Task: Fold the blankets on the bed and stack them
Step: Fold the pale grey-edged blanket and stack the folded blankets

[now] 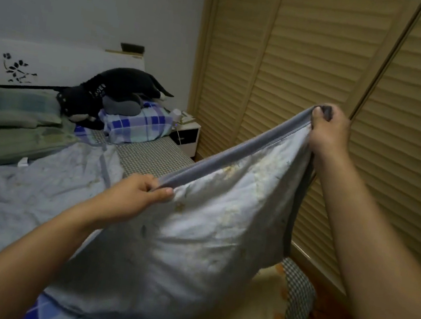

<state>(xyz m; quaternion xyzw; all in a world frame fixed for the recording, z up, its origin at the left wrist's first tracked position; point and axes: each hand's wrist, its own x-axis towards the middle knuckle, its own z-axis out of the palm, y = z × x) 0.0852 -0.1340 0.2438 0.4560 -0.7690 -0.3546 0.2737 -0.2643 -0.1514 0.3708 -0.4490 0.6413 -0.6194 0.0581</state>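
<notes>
A: How was the blanket point(193, 238) supported?
B: Left hand point(139, 192) and right hand point(328, 132) each had fingers clamped on its grey top edge, holding it spread above the bed point(150, 156) to align corners.
A: Beyond it?
B: A plaid pillow point(136, 124).

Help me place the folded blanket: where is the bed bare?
One bare strip: the checked mattress between the plaid pillow and the rumpled blue blanket. The head end is crowded with the green pillows and black plush toy.
</notes>
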